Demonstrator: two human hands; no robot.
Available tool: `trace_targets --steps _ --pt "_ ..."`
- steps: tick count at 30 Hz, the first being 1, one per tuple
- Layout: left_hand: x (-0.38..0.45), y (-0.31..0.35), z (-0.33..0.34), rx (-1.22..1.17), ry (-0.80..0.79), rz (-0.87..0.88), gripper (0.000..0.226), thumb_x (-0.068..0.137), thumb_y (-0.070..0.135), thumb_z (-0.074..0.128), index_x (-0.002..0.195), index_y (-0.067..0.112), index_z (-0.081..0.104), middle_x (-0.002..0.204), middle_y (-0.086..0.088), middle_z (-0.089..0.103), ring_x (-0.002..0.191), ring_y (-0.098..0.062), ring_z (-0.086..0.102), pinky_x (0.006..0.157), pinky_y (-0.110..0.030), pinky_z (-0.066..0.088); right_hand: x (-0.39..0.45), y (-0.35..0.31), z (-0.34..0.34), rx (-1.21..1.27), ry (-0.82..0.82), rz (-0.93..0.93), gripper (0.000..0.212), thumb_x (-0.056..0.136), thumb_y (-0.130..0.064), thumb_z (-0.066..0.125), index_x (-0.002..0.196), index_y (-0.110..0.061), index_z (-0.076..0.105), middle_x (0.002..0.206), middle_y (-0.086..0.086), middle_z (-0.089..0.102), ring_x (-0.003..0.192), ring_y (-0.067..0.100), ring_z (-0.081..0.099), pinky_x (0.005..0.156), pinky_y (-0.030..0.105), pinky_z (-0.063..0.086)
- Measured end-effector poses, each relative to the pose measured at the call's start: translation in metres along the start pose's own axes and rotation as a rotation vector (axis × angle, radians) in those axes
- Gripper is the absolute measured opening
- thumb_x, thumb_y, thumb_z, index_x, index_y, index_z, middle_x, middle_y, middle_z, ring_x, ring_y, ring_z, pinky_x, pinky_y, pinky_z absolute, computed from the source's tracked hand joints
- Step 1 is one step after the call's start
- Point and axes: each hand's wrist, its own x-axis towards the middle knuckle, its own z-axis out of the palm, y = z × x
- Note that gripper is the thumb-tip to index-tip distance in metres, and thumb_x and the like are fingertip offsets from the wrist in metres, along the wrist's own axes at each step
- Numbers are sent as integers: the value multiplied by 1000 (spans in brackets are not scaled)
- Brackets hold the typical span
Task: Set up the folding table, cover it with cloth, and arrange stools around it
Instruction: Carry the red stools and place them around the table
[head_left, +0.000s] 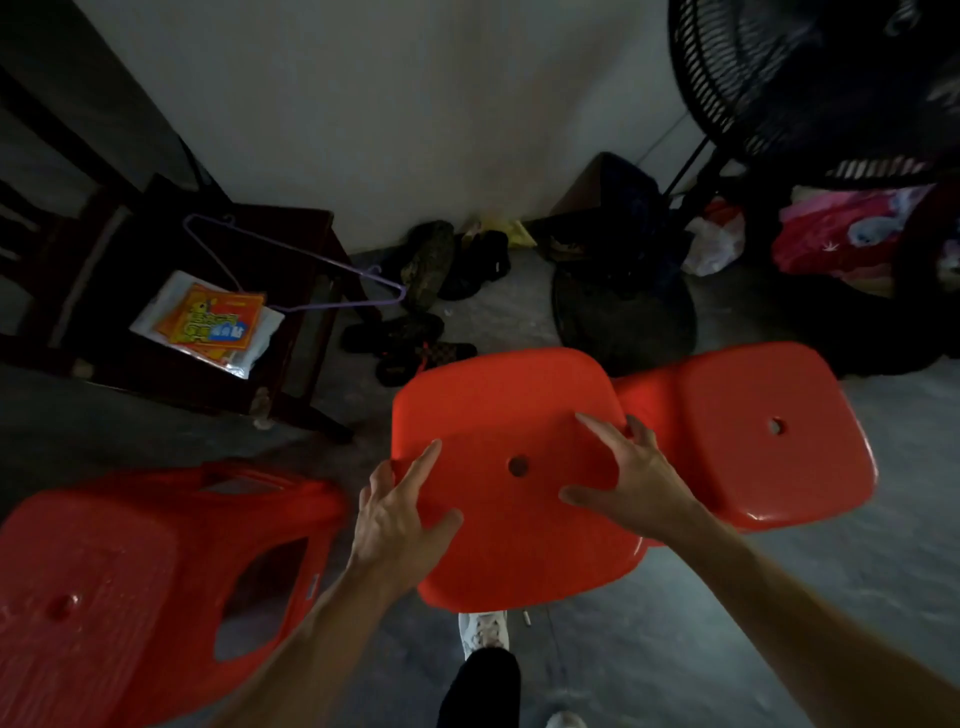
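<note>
Gripping the glossy red moulded-plastic stool with the round hole in its seat (519, 499), you have it by both side edges: your left hand (400, 519) lies with thumb on the seat top and fingers stretched along and over the left rim, your right hand (634, 478) spread on the right side with fingertips hooked at the rim. Whether the fingers curl fully under, you cannot tell from here. Judge it light and stiff, a hollow shell that lifts easily; the shiny seat looks slippery, so take it under the rim lip rather than pressing on top. Your white shoe (485, 631) stands on the grey concrete floor (727, 623) just below the seat.

At your lower left a second red plastic stool with open cut-out sides (104, 582) lies tilted. Just beyond your right hand a third red stool (769, 436) appears to touch the one you hold. Farther off stand a dark wooden chair (249, 291) bearing a printed orange packet (218, 319) and a purple wire hanger (291, 265), then dark shoes (431, 270) by the wall, and a black fan (779, 78). No folding table or cloth shows
</note>
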Motion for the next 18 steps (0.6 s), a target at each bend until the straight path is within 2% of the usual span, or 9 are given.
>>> trace_targets --steps 4,8,11,14,18 --pt "-46 19 -21 -7 46 4 85 79 51 68 147 61 18 146 -7 34 128 -30 36 108 -43 38 -51 -14 -19 14 22 -11 106 62 -71 76 147 -57 15 153 22 19 141 39 31 113 46 35" --pt "-105 36 -37 16 98 36 84 80 51 67 148 58 20 150 -10 32 131 -32 37 110 -41 35 -116 -23 -33 26 51 -38 104 66 -63 78 150 -51 18 149 17 25 135 35 39 108 41 38" --pt "-156 46 -45 62 116 59 81 79 53 67 149 55 24 147 -10 38 130 -31 42 109 -41 39 -171 -23 -36 59 106 -46 103 64 -67 77 149 -50 24 145 16 32 129 33 45 106 40 41" --pt "-212 55 -50 75 146 88 78 78 57 65 147 55 29 142 -8 45 127 -28 49 107 -42 43 -231 -22 -35 95 146 -42 102 63 -70 76 149 -49 25 145 16 34 131 33 43 108 41 41" --pt "-276 67 -59 125 159 115 77 78 60 62 147 56 28 142 -7 45 128 -27 48 105 -43 44 -302 -22 -42 59 169 -49 101 67 -67 75 151 -47 23 143 17 36 131 35 43 107 42 39"
